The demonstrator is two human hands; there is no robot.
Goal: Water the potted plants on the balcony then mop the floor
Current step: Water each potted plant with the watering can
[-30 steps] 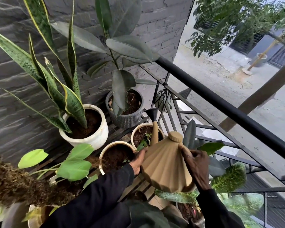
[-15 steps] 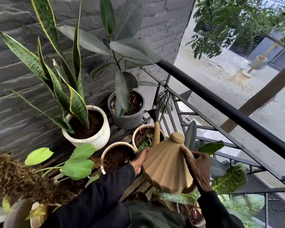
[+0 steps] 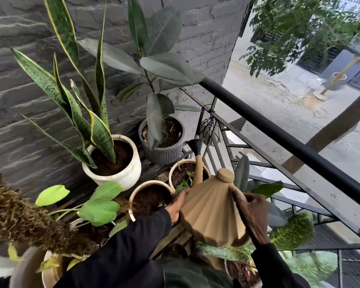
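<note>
Holding a tan watering can (image 3: 212, 215) in both hands, near centre, above the pots. The can has a ribbed cone body, a round ribbed knob on top and a thin tan spout ending in a black flared rose (image 3: 196, 145). It tilts away, and the spout rises over the far cream pot.

Pots:
- A white pot (image 3: 121, 179) on the left holds dark soil and a tall snake plant (image 3: 75, 104) with yellow-edged leaves.
- A grey ribbed pot (image 3: 164, 156), far centre, holds a rubber plant (image 3: 160, 65) and some dry leaf litter.
- The far cream pot (image 3: 176, 165) holds soil and a small green seedling.
- The near cream pot (image 3: 148, 182), touching it on the left, holds dark soil only.

A black railing (image 3: 279, 129) runs on the right and a dark brick wall (image 3: 19, 100) stands on the left.

The right hand (image 3: 252, 213) is on the can's right side, fingers curled round the handle and thumb up on the ribs. The left hand (image 3: 178, 204) is against the can's left flank. Its thumb lies on the ribs, the other fingers are hidden, and I cannot tell if they curl. Both sleeves are black.
</note>
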